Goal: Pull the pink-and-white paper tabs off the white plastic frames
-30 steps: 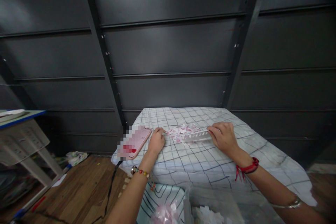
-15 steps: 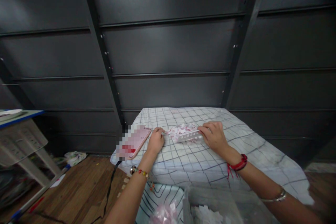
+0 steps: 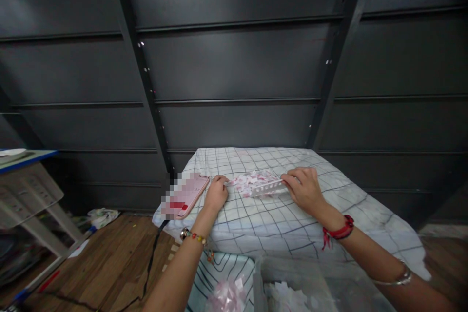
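On the white checked cloth (image 3: 263, 222), a pile of small pink-and-white pieces (image 3: 248, 183) lies between my hands. My right hand (image 3: 303, 190) pinches the right end of a pale strip with a row of white dots (image 3: 268, 188), tilted against the pile's near side. My left hand (image 3: 217, 194) rests at the pile's left edge with its fingers closed. A small pale bit shows at its fingertips, too small to name. Left of that hand lies a phone in a pink case (image 3: 193, 197), its screen partly blurred out.
Close to me stand a grey translucent bin (image 3: 259, 278) with white scraps (image 3: 288, 297) and a pink plastic bundle (image 3: 228, 295) on striped cloth (image 3: 204, 278). A black cable (image 3: 149, 268) runs down from the phone. Dark panels (image 3: 237, 63) rise behind; a blue-edged desk (image 3: 32, 160) stands left.
My right hand has shifted slightly right with the dotted strip, and more of the pile shows beside it. My left hand stays at the pile's left edge.
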Tool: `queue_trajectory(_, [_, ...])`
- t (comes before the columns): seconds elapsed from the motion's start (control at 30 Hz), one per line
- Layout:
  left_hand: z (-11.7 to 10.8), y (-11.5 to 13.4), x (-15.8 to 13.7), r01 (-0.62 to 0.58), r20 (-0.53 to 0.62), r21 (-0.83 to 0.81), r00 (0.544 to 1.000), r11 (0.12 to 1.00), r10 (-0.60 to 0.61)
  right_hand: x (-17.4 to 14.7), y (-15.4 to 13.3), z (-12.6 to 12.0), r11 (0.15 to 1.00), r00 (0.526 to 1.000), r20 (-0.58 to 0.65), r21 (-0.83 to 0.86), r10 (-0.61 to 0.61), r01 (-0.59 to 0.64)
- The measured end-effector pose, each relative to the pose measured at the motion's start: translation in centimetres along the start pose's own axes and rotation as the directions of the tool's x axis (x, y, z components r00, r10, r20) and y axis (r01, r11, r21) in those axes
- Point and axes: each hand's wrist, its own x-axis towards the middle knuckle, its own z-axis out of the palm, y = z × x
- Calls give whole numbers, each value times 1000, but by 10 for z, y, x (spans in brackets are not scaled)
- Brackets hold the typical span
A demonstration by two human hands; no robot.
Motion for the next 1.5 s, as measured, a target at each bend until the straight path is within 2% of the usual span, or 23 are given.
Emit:
queue_trajectory(0.13, [0,1,0,4,6,3,1000,1000,-4,-3,1,-4,1000,1000,22,10,-3,3])
queue_trajectory(0.3, [1,-1,0,-7,-1,0,1000,1000,7,3,1,-6,999,999,-24,14,39,-38])
queue_trajectory(0.47, [1,-2,1,-30,-18,4,999,1000,30,15,-9,6,1000,1000,-8,-5,-30,29])
queue_trajectory(0.63, [0,0,0,-19,-3,16,1000,1000,20,7,-3,-5,1000,999,29,16,-24,24])
queue_trajectory(0.73, [0,0,0,-13,5,18,1000,1000,13,4,3,-12,1000,1000,3,13,-1,1])
queue_trajectory(0.87, [0,-1,0,-9,-3,13,1000,1000,10,9,-2,-7,1000,999,-42,19,3,-2])
queue_trajectory(1.0, [0,-1,0,-8,0,25,1000,1000,8,5,-7,-4,999,1000,11,23,-22,22])
queue_trajectory(1.23, [0,2,0,-2,9,30,1000,1000,1,-16,6,-29,998,998,-7,8,69,-69])
queue_trajectory(1.4, [0,2,0,-18,-3,33,1000,999,18,-25,-8,-50,979,988,51,-151,146,-137])
queue_trajectory(1.5, [1,2,0,-23,-8,27,1000,999,23,-27,-20,-61,979,989,58,-160,135,-124])
